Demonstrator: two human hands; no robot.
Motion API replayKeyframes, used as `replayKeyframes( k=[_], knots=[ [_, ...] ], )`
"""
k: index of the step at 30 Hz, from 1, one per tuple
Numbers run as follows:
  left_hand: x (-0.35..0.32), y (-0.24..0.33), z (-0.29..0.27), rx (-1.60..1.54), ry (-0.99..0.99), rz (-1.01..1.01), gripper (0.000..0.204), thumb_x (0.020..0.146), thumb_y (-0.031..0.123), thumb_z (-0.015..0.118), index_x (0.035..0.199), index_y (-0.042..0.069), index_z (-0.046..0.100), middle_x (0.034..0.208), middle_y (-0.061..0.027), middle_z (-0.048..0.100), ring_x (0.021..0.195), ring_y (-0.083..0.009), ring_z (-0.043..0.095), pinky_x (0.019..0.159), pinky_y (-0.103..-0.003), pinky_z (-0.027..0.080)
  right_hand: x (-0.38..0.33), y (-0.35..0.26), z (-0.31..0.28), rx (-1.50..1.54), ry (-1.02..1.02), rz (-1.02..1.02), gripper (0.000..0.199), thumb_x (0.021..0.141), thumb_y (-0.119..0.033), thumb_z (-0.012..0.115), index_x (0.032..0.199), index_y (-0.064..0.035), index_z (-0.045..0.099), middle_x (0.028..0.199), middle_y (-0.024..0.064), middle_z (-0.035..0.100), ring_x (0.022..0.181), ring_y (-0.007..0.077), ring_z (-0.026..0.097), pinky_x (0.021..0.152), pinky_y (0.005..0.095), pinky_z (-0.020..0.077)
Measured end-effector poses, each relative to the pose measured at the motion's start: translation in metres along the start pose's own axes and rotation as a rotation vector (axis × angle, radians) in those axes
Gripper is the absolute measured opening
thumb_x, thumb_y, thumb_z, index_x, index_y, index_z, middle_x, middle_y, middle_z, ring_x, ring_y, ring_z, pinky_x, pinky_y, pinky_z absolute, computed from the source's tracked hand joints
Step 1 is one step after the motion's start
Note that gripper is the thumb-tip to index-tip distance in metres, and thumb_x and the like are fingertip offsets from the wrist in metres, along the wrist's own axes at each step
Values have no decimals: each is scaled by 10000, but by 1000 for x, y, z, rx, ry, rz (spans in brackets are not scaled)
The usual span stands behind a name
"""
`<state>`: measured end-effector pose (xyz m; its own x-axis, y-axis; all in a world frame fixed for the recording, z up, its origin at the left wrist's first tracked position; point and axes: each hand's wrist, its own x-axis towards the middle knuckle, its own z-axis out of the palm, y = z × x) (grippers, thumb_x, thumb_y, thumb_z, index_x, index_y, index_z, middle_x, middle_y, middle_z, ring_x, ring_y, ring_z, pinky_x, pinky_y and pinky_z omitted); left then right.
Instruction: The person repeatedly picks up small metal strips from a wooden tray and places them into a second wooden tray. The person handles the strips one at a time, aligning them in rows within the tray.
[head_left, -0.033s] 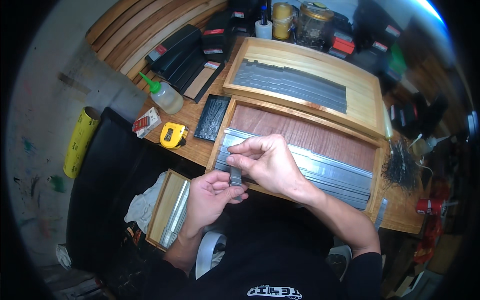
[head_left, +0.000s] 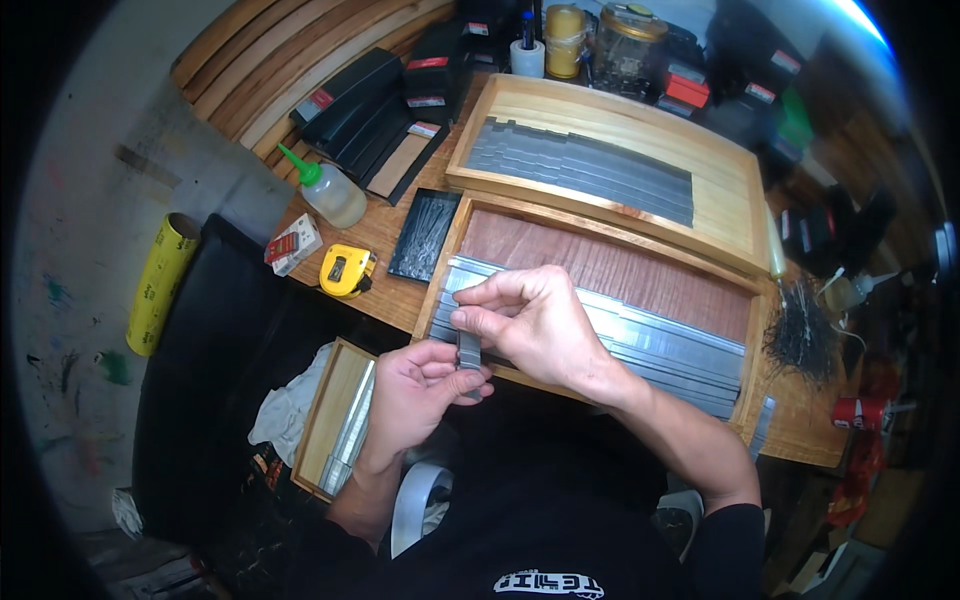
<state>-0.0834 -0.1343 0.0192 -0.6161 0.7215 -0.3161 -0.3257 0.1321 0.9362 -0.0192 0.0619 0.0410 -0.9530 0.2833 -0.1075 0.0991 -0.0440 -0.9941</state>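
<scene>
I see my left hand (head_left: pixel 425 385) curled around the lower end of a short grey metal strip (head_left: pixel 469 352), fingers closed on it. My right hand (head_left: pixel 525 322) pinches the strip's upper end between thumb and fingertips. The strip stands roughly upright, just at the near edge of the tray (head_left: pixel 610 262), which holds rows of grey strips (head_left: pixel 660 340) over a reddish wood floor. A second tray (head_left: pixel 600 125) lies behind it. A tape measure (head_left: pixel 347 270) and glue bottle (head_left: pixel 328 190) sit to the left. The small box (head_left: pixel 335 415) below my left wrist seems to hold more strips, though I can't be sure.
</scene>
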Motion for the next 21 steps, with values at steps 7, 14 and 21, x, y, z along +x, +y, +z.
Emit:
replayKeyframes(
  k=[7,14,21],
  knots=[
    [11,12,-19,66,-28,103,299,1014,-8,742,1302,-83,714,1095,-185,815,928,-220,818,816,-306,686,14,-8,8,89,28,-85,214,1020,-93,764,1173,54,793,890,171,810,642,132,747,548,281,605],
    [20,34,-32,111,-115,-2,303,999,13,771,1284,-79,722,1044,-179,822,919,-227,822,805,-306,687,23,-4,6,20,27,-147,258,997,-104,793,1218,29,792,1040,183,823,944,200,802,805,338,670],
    [29,35,-37,234,126,196,319,1017,36,755,1308,-85,705,1063,-184,810,919,-189,804,800,-283,664,48,-9,4,73,115,38,234,988,-97,810,1196,8,790,1061,136,819,899,153,775,758,297,663]
  ],
)
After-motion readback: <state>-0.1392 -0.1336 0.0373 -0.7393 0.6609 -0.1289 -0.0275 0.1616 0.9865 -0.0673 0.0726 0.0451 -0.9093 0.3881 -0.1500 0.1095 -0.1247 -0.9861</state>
